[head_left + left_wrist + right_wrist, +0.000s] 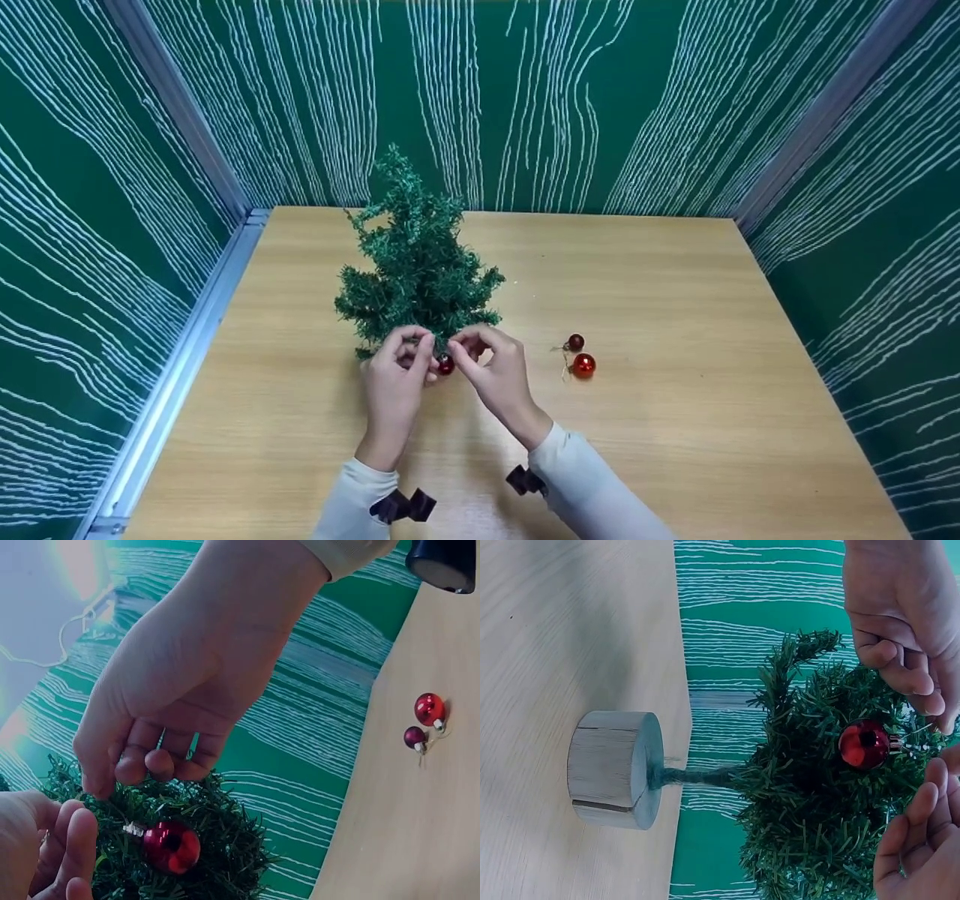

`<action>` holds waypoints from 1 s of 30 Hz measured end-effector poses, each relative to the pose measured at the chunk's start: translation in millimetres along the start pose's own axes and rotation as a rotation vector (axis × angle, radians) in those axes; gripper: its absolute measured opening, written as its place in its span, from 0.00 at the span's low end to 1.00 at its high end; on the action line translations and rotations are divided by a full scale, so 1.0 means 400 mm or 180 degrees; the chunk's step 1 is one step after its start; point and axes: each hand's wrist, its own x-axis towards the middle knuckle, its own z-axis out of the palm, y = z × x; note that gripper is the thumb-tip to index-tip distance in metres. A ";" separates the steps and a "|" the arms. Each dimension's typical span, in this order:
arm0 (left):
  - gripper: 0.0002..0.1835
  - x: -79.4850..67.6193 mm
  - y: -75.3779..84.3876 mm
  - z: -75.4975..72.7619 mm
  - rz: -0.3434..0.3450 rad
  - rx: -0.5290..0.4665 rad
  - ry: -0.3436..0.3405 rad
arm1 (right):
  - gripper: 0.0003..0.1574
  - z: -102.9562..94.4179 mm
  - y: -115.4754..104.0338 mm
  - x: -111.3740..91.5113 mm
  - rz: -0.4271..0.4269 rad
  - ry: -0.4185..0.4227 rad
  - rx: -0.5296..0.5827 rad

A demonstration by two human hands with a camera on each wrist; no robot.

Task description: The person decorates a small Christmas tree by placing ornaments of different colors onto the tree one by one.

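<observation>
A small artificial Christmas tree (420, 262) stands on the table, on a round wooden base (611, 769). At its front, a shiny red Christmas bauble (864, 744) with a silver cap hangs among the lower branches. My left hand (395, 382) pinches with thumb and forefinger just above the cap, at the bauble's thin hanging loop (924, 726). Close beside it, my right hand (499, 367) has its thumb and forefinger together at the same loop. Both hands' fingertips nearly meet against the green needles. Fingers partly cover the bauble in the head view.
To the right of the tree lie a bright red bauble (583, 366) and a smaller dark red bauble (575, 343), both with thin loops. Green walls with white lines (525, 112) enclose the wooden table (675, 450) at the back and sides.
</observation>
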 end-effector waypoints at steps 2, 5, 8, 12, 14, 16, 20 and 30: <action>0.07 0.000 -0.002 0.000 0.0045 0.0064 0.0024 | 0.04 0.004 -0.006 0.000 0.0043 0.0004 -0.0031; 0.08 0.002 -0.004 0.002 0.0165 0.0225 0.0105 | 0.03 0.002 -0.033 0.004 0.0065 0.0010 -0.0034; 0.09 0.004 -0.007 0.004 0.0297 0.0402 0.0207 | 0.04 -0.003 -0.068 0.007 0.0055 0.0048 -0.0020; 0.08 0.003 -0.011 0.006 0.0486 0.0711 0.0334 | 0.04 -0.003 -0.079 0.009 0.0011 0.0117 -0.0080; 0.07 0.003 -0.015 0.007 0.0604 0.0923 0.0401 | 0.05 0.004 -0.058 0.006 0.0019 0.0124 -0.0132; 0.07 0.001 -0.018 0.008 0.0715 0.1129 0.0465 | 0.05 0.010 -0.033 0.002 0.0051 0.0114 -0.0164; 0.05 -0.001 -0.023 0.010 0.0920 0.1452 0.0579 | 0.07 0.018 0.014 -0.008 0.0064 0.0070 -0.0163; 0.08 -0.009 -0.033 0.005 0.1093 0.1706 0.0586 | 0.06 0.017 0.029 -0.013 0.0073 -0.0003 -0.0150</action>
